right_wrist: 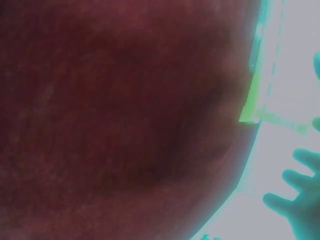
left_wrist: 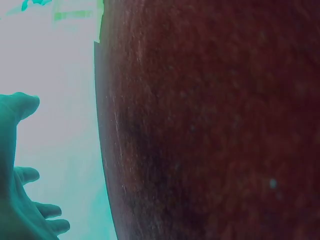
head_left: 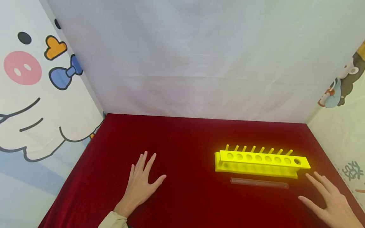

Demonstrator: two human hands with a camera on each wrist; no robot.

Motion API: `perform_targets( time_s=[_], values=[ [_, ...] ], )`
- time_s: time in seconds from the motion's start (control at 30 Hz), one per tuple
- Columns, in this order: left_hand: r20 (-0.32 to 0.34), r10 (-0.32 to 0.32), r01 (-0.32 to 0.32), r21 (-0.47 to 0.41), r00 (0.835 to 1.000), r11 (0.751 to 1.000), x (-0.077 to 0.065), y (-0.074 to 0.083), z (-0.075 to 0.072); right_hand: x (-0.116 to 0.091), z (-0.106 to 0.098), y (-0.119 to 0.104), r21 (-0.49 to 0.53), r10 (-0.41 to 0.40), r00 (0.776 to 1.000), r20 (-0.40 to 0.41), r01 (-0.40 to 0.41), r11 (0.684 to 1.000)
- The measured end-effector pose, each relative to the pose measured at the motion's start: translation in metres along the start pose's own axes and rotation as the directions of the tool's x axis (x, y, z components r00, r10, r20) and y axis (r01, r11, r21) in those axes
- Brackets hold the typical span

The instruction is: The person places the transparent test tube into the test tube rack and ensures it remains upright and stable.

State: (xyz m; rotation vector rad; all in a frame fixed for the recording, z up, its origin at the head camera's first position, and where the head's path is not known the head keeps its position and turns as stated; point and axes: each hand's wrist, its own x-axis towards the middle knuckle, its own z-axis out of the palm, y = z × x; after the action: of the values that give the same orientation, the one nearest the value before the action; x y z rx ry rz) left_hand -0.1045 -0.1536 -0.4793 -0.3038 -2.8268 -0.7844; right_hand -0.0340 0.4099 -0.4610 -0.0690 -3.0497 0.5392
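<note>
A bright yellow test tube rack (head_left: 259, 163) stands right of centre on the red cloth, with a row of round holes along its top and several thin pegs behind. In front of it a clear glass test tube (head_left: 259, 183) lies on its side, roughly parallel to the rack. My left hand (head_left: 141, 186) is over the cloth left of the rack, fingers spread and straight, holding nothing. Nearest the rack's right end is my right hand (head_left: 330, 199), its fingers spread, also holding nothing. Both wrist views show mostly cloth, with fingers at the edge.
Dark red cloth (head_left: 185, 152) covers the table. A pale curtain (head_left: 199, 63) hangs behind its far edge. Cartoon-printed panels stand at the left (head_left: 37, 79) and at the right (head_left: 348, 133).
</note>
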Motion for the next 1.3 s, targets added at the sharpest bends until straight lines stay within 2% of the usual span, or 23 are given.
perform_targets(
  time_s=[0.23, 0.37, 0.5, 0.7, 0.93, 1.1, 1.3],
  values=[
    [-0.008, 0.012, -0.013, -0.101, 1.0, 0.995, 0.002, 0.004, -0.001, -0.001, -0.002, -0.012, 0.008, 0.01, 1.0, -0.002, -0.009, 1.0],
    [-0.006, 0.003, -0.004, -0.183, 1.0, 0.983, 0.001, 0.004, -0.003, -0.003, 0.0, -0.02, 0.034, -0.01, 0.999, -0.034, 0.011, 0.999],
    [0.021, 0.002, 0.004, -0.279, 1.0, 0.96, -0.001, 0.003, -0.004, -0.01, 0.003, -0.027, 0.055, -0.022, 0.998, -0.061, 0.025, 0.998],
    [0.029, 0.057, -0.04, -0.407, 0.998, 0.913, 0.006, 0.006, 0.0, -0.016, -0.001, -0.038, 0.053, -0.013, 0.996, -0.09, 0.018, 0.998],
    [0.056, 0.078, -0.042, -0.474, 0.995, 0.879, 0.017, 0.016, 0.012, -0.019, -0.007, -0.049, 0.03, 0.001, 0.998, -0.068, 0.001, 1.0],
    [0.038, 0.11, -0.076, -0.51, 0.993, 0.857, 0.024, 0.022, 0.021, -0.018, -0.009, -0.054, 0.063, -0.031, 0.997, -0.068, 0.035, 0.997],
    [0.051, 0.12, -0.073, -0.547, 0.991, 0.834, 0.028, 0.029, 0.028, -0.016, -0.012, -0.061, 0.101, -0.074, 0.995, -0.068, 0.081, 0.992]
  ],
)
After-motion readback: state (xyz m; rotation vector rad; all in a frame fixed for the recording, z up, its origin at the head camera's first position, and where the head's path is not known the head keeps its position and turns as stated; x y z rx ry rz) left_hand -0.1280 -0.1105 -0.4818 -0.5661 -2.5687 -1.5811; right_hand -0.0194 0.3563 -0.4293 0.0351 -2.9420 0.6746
